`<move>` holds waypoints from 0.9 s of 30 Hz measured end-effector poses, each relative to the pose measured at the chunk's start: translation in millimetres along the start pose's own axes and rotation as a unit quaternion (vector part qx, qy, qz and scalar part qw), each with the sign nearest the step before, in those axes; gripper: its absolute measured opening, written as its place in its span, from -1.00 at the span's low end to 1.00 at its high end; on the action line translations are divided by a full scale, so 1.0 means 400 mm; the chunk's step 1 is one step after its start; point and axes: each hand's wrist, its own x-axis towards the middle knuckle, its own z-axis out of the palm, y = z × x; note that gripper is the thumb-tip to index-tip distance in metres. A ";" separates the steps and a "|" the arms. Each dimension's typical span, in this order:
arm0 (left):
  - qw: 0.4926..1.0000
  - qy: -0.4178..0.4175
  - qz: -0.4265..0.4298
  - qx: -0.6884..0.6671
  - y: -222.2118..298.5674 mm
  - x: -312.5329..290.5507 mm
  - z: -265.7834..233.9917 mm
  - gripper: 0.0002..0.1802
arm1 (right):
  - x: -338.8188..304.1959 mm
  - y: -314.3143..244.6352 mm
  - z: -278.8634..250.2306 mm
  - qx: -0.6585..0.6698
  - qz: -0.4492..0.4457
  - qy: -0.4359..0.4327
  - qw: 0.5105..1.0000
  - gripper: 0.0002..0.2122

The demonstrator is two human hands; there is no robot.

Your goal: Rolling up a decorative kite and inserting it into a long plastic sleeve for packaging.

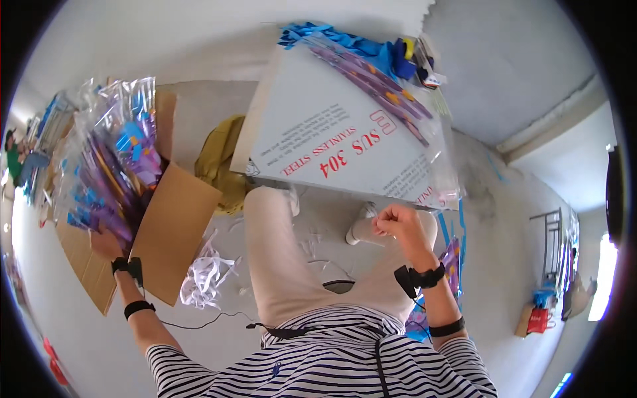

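Beige trousers [282, 259] sit nearest, the right hand [398, 223] curled above 1 thigh, fingers folded together, seemingly on nothing. The left hand [105, 244] reaches into a cardboard box [176, 232], which probably keeps its purple plastic-sleeved bundles [109, 182] upright; those fingers I cannot tell. Beyond, a grey panel [298, 126], likely a worktop, bears purple sleeves [371, 83].

– Colours at left?
– Purple packets [123, 166] with bright blue patches; plain brown carton [176, 232].
– Upper centre?
– Pale grey counter [292, 79] with red and dark lettering; blue strips [325, 32].
– Lower centre?
– Black-and-white striped shirt [312, 358], plain cream trousers [279, 252].
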 end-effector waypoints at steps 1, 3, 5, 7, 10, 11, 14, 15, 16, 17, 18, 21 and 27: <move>0.999 -0.018 -0.011 0.051 -0.001 0.028 0.004 -0.52 | 0.006 0.002 -0.011 -0.003 0.004 0.017 1.000 -0.96; 0.999 -0.011 0.017 0.043 -0.110 0.099 0.014 -0.52 | 0.018 0.002 -0.029 0.019 -0.003 0.037 0.999 -0.95; 0.998 -0.019 0.042 0.032 -0.147 0.106 0.043 -0.55 | 0.028 0.021 -0.067 0.012 -0.013 0.056 0.998 -0.95; 0.996 -0.052 0.028 0.059 -0.171 0.138 0.057 -0.58 | 0.038 0.030 -0.078 0.017 -0.016 0.076 0.997 -0.96; 0.995 -0.073 0.030 0.062 -0.057 0.158 0.088 -0.58 | 0.027 0.057 -0.114 0.025 -0.009 0.115 0.993 -0.98; 0.994 -0.046 0.051 0.088 -0.085 0.202 0.084 -0.58 | 0.029 0.071 -0.121 0.030 -0.008 0.111 0.993 -0.98; 0.996 -0.083 0.023 0.033 0.057 0.144 0.103 -0.55 | -0.025 0.098 -0.190 0.019 0.005 0.197 0.980 -0.96; 0.995 -0.077 -0.004 0.062 -0.054 0.208 0.101 -0.50 | -0.021 0.100 -0.190 0.026 0.003 0.188 0.982 -0.96; 0.994 -0.081 -0.003 0.078 -0.138 0.247 0.108 -0.48 | -0.018 0.103 -0.195 0.037 0.012 0.197 0.980 -0.95; 0.992 -0.090 -0.002 0.090 -0.191 0.241 0.127 -0.46 | -0.022 0.105 -0.205 0.044 0.022 0.213 0.976 -0.94; 0.991 -0.104 -0.003 0.087 -0.187 0.195 0.163 -0.43 | -0.029 0.116 -0.228 0.044 0.025 0.225 0.973 -0.94; 0.991 -0.117 -0.036 0.053 -0.238 0.198 0.183 -0.41 | -0.005 0.159 -0.273 0.045 0.021 0.230 0.972 -0.93; 0.990 0.056 0.007 0.128 -0.266 0.204 0.095 -0.41 | 0.030 0.210 -0.312 -0.062 -0.022 0.213 0.975 -0.91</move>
